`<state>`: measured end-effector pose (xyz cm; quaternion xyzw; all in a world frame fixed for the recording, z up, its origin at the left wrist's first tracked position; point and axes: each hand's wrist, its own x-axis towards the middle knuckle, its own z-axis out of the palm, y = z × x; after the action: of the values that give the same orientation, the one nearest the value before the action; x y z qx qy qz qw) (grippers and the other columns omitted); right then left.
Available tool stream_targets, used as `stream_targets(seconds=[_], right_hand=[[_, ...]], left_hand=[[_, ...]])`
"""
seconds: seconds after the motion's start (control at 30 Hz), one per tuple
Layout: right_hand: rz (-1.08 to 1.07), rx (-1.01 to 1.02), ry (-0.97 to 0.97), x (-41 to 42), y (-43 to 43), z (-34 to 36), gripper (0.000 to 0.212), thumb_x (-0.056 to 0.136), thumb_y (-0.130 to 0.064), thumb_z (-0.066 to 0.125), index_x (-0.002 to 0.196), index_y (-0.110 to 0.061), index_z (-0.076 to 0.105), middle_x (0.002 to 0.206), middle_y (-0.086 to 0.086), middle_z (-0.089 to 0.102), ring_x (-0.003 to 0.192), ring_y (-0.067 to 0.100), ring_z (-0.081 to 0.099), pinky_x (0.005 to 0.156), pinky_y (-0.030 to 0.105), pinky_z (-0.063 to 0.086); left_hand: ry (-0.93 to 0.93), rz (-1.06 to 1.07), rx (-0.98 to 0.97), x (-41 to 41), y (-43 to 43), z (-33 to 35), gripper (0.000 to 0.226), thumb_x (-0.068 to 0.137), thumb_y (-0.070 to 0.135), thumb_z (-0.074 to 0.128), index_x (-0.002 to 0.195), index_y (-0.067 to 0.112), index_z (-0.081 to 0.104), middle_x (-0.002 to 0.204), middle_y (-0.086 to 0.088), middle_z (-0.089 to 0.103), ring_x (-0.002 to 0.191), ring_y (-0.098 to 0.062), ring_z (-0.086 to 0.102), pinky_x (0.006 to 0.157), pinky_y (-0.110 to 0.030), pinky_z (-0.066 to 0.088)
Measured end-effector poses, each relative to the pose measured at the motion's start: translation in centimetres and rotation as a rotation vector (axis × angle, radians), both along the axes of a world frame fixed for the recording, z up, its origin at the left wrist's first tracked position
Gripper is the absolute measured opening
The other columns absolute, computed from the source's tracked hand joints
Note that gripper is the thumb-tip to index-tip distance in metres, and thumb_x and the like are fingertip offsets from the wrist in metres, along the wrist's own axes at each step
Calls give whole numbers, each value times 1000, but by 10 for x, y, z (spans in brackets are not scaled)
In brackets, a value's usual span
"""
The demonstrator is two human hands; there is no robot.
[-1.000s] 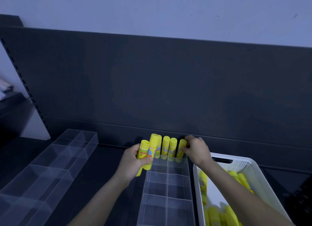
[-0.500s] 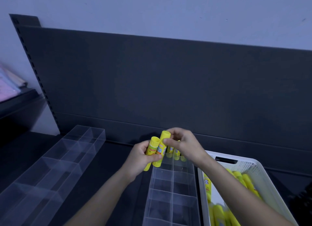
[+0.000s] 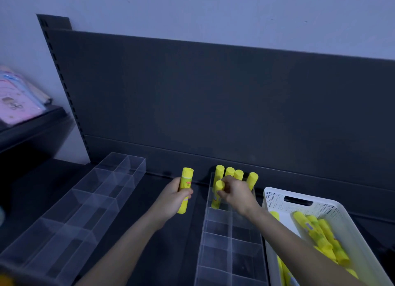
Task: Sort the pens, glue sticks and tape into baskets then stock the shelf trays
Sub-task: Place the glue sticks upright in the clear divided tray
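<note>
My left hand [image 3: 174, 197] grips one yellow glue stick [image 3: 185, 189] upright, left of the clear divided tray [image 3: 230, 238]. My right hand [image 3: 236, 192] pinches the cap of another yellow glue stick [image 3: 216, 197] standing in the tray's far left compartment. Several more glue sticks [image 3: 234, 174] stand upright behind it in the far row of the tray. At the right, a white perforated basket [image 3: 284, 197] holds several yellow glue sticks [image 3: 320, 232] lying loose.
A second clear divided tray [image 3: 85, 200] lies at the left on the dark shelf [image 3: 166, 243]. The dark shelf back panel [image 3: 213, 104] rises behind the trays. Pink packaged items [image 3: 15, 99] sit on a neighbouring shelf at far left.
My right hand took one of the two glue sticks from my left hand and carried it down into the tray's far row. My left hand moved left, keeping one stick.
</note>
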<state>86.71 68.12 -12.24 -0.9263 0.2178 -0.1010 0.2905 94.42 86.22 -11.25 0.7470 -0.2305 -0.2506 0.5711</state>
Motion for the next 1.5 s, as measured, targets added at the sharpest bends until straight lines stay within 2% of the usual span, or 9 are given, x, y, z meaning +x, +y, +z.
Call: stream_targets(seconds=[0.13, 0.27, 0.43, 0.57, 0.87, 1.03, 1.13, 1.3, 1.5], right_hand=[[-16, 13, -12, 1, -1, -3, 31, 87, -19, 61, 116, -8, 57, 100, 11, 67, 88, 22, 59, 72, 21, 39], [-21, 8, -17, 1, 1, -4, 31, 87, -20, 62, 116, -9, 57, 99, 11, 67, 84, 21, 58, 74, 23, 44], [-29, 40, -28, 1, 2, -4, 34, 87, -20, 62, 119, -8, 56, 101, 12, 67, 94, 25, 62, 82, 28, 47], [-32, 55, -30, 0, 5, -5, 34, 88, -20, 62, 118, -8, 55, 100, 12, 67, 93, 25, 62, 83, 30, 50], [-64, 163, -53, -17, 3, 5, 33, 84, -18, 66, 115, -9, 59, 100, 9, 69, 95, 22, 63, 82, 24, 45], [32, 849, -124, -42, 12, 26, 5, 91, -16, 57, 93, -14, 61, 85, 13, 64, 69, 16, 61, 58, 20, 51], [12, 991, -180, -50, 10, 33, 11, 87, -2, 59, 97, -5, 57, 78, 11, 63, 58, 12, 61, 51, 19, 50], [-140, 527, -249, -57, -22, 52, 15, 80, 2, 63, 90, -8, 59, 69, 6, 61, 55, 14, 56, 54, 23, 46], [-98, 75, -142, -33, -10, 37, 21, 80, -8, 65, 101, -5, 63, 90, 9, 61, 82, 21, 55, 71, 24, 39]], left_hand=[[-90, -55, -34, -1, 6, 0, 16, 83, 21, 62, 84, 5, 58, 76, -2, 54, 75, -13, 52, 72, -27, 42], [-133, -29, -37, -3, 4, 2, 9, 84, 9, 64, 77, 14, 63, 65, 9, 58, 61, 1, 54, 60, -9, 42], [-103, 12, -56, -5, 2, 3, 13, 80, 4, 68, 82, 15, 64, 79, -1, 66, 77, -13, 63, 67, -16, 47], [-89, 34, -57, -6, 0, 1, 16, 78, 1, 70, 87, 10, 60, 83, -4, 67, 71, -8, 61, 54, -7, 42], [-78, 82, -80, -5, 3, 5, 22, 72, -5, 71, 81, 8, 55, 73, -8, 61, 66, -17, 60, 64, -28, 52], [6, 20, -172, -17, -12, 12, 30, 63, 1, 77, 83, 8, 56, 79, -11, 61, 75, -19, 60, 78, -37, 52], [-69, -38, -136, -22, -23, 8, 26, 69, -4, 76, 79, 12, 58, 78, -5, 62, 73, -14, 58, 75, -32, 50], [-482, -97, 204, -20, -25, -11, 19, 78, 9, 70, 96, 9, 70, 90, 3, 61, 83, -9, 57, 72, -14, 45], [-792, -364, 493, -25, -28, -27, 36, 89, 21, 59, 123, 12, 60, 124, 2, 55, 111, -15, 54, 97, -30, 43]])
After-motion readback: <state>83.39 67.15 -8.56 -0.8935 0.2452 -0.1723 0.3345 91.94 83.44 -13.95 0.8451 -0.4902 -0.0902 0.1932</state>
